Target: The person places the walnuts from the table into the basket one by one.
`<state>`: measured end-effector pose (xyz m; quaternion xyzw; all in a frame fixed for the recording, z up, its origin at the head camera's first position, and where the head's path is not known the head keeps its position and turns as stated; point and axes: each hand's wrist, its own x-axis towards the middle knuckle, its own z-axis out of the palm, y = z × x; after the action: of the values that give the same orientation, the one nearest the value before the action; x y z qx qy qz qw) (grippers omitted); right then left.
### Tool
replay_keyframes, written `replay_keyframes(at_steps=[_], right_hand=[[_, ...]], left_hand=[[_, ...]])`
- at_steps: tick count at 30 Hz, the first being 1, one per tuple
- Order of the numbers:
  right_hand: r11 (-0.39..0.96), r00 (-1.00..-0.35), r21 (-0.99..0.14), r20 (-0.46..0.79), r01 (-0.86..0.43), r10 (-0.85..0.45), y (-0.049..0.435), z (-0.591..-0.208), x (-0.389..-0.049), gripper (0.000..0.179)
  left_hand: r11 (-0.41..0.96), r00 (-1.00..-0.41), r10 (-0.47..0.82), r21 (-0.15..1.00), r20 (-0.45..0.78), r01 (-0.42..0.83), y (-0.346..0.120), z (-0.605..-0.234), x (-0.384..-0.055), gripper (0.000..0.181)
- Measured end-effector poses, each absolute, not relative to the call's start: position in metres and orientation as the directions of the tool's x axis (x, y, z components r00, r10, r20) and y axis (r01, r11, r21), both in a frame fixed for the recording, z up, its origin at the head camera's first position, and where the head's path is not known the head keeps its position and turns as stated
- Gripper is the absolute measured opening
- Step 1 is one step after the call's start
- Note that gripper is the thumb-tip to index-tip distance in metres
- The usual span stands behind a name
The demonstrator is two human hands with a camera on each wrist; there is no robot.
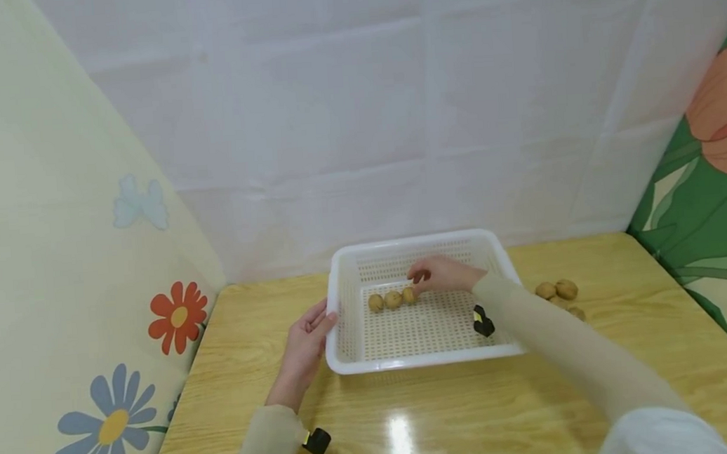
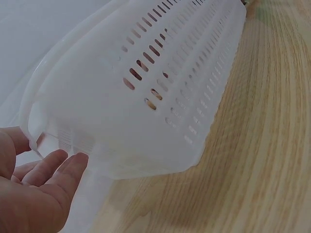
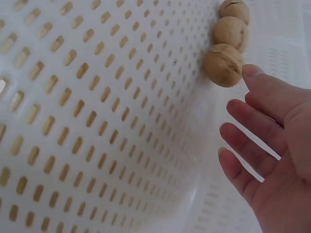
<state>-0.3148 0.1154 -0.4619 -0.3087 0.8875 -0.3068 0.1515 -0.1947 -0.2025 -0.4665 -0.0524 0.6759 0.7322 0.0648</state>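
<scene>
A white plastic basket with slotted walls stands on the table. In it, three walnuts sit in a row near the far wall. My left hand holds the basket's left rim, thumb on top and fingers beneath the lip; the left wrist view shows that hand at the basket's corner. My right hand is inside the basket beside the rightmost walnut. In the right wrist view, its thumb tip is right at the nearest walnut, and the other fingers are spread loosely around nothing.
Several more walnuts lie on the wooden table to the right of the basket, partly behind my right forearm. A white cloth wall rises at the back, with painted flower panels on both sides.
</scene>
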Motion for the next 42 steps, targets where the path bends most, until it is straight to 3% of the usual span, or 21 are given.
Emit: replay_keyframes(at_steps=[10,18,35,42], right_hand=[[0.598,-0.747,-0.581,0.026,-0.551,-0.664,0.146,-0.414,-0.3,0.034],[0.613,-0.783,-0.591,0.052,-0.524,-0.62,0.176,-0.388,-0.281,0.031],[0.684,-0.909,-0.637,0.065,-0.356,-0.412,0.274,-0.398,-0.224,0.032],[0.715,-0.921,-0.607,0.08,-0.348,-0.381,0.315,-0.415,-0.214,0.03]], left_hand=[[-0.072,-0.986,0.018,0.984,-0.165,-0.166,-0.206,-0.466,-0.197,0.051],[-0.084,-0.986,0.011,0.983,-0.166,-0.166,-0.206,-0.465,-0.2,0.05],[-0.097,-0.986,0.023,0.981,-0.165,-0.166,-0.201,-0.468,-0.2,0.051],[-0.096,-0.985,0.017,0.981,-0.17,-0.171,-0.202,-0.468,-0.199,0.051]])
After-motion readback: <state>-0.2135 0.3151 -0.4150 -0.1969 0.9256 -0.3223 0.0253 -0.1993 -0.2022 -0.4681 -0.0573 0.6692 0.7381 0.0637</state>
